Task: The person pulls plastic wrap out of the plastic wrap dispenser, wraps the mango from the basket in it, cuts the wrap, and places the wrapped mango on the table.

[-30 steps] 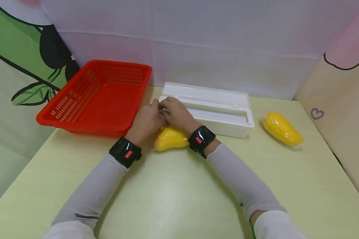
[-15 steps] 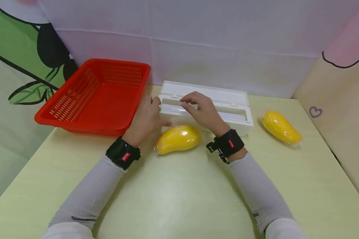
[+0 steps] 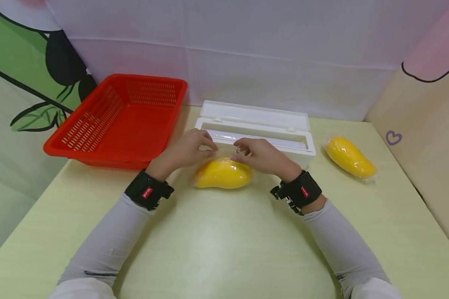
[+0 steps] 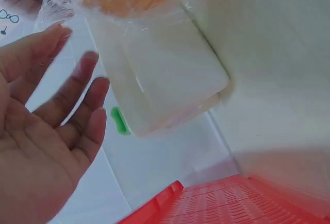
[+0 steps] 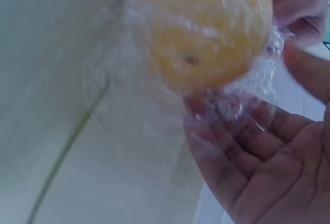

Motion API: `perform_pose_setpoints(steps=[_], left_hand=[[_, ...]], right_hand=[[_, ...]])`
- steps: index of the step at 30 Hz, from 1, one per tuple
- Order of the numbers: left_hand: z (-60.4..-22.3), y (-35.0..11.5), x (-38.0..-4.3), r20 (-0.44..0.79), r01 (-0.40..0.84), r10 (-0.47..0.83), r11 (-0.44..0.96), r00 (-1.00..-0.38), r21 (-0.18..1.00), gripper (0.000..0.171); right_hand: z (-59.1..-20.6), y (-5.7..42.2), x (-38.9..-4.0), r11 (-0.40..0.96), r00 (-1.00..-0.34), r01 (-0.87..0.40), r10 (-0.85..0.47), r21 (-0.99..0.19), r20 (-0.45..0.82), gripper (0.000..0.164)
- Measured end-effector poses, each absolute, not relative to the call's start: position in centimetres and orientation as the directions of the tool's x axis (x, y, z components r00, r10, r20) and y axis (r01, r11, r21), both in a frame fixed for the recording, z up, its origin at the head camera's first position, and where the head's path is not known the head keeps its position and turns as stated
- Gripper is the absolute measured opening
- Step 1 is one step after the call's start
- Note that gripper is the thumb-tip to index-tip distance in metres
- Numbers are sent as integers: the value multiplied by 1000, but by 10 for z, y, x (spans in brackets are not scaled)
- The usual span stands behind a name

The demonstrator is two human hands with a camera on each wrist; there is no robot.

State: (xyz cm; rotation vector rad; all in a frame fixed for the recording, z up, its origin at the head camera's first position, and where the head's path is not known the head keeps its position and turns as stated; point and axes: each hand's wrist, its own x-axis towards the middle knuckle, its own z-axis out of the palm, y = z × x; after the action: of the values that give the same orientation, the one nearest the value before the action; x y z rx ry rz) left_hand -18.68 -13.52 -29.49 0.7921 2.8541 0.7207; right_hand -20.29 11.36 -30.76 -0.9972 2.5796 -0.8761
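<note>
A yellow mango point(image 3: 224, 173) in clear plastic wrap point(image 5: 139, 95) lies at the front of the open white wrap box point(image 3: 303, 160). At its left end my left hand point(image 3: 185, 148) pinches the film between thumb and index finger; the other fingers are spread, as the left wrist view shows. At the right, my right hand point(image 3: 265, 155) has loosely bent fingers against crumpled film beside the mango, its thumb held apart from them. A film-covered roll point(image 3: 284, 143) sits inside the box. The film's far edge is hard to make out.
A red slotted basket point(image 3: 134, 160) stands at the left, close to my left hand. Another wrapped yellow mango point(image 3: 351, 158) lies at the right of the table point(image 3: 224, 241). The box's raised lid point(image 3: 254, 115) leans back near the rear cloth wall.
My right hand moves away from the left hand to the mango's right side, then lowers to the film there. My left hand shifts slightly nearer the mango; the mango turns a little.
</note>
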Motion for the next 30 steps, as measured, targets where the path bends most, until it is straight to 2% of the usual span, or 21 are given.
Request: perform_pose_setpoints(steps=[4,8,10,12,15,17,19,22,27,30], left_hand=[[-293,-138,-186,68,505,559,683,-826,527,15],[-293,-135,-183,-26,427,568,647,-822,631,25],[-295,-131,-181,-95,375,579,636,-810,675,39],[-299,-126,-178,-145,339,584,637,-799,692,59],[-307,-118,-176,-172,338,587,654,-791,677,88],[-312,-115,-175,-156,361,583,668,-797,650,95],[-315,-113,-176,-136,377,576,677,-806,632,93],[-316,-114,-176,-97,393,573,667,-814,633,80],[-314,-117,-178,-30,384,589,564,-807,731,66],[-310,-119,-178,10,358,601,462,-799,811,62]], right_hand=[[-312,111,-201,589,-742,-569,-669,-574,49,18],[-315,113,-203,591,-762,-570,-639,-571,100,11],[-315,115,-203,588,-773,-561,-624,-583,115,11],[-314,116,-204,578,-777,-553,-617,-600,122,11],[-313,118,-205,552,-770,-553,-624,-624,130,11],[-312,118,-206,532,-765,-556,-628,-638,142,12],[-311,119,-206,510,-761,-561,-627,-652,163,12],[-307,121,-205,467,-761,-560,-616,-685,202,13],[-301,125,-202,337,-767,-537,-577,-774,281,15],[-298,126,-200,187,-753,-523,-559,-832,347,15]])
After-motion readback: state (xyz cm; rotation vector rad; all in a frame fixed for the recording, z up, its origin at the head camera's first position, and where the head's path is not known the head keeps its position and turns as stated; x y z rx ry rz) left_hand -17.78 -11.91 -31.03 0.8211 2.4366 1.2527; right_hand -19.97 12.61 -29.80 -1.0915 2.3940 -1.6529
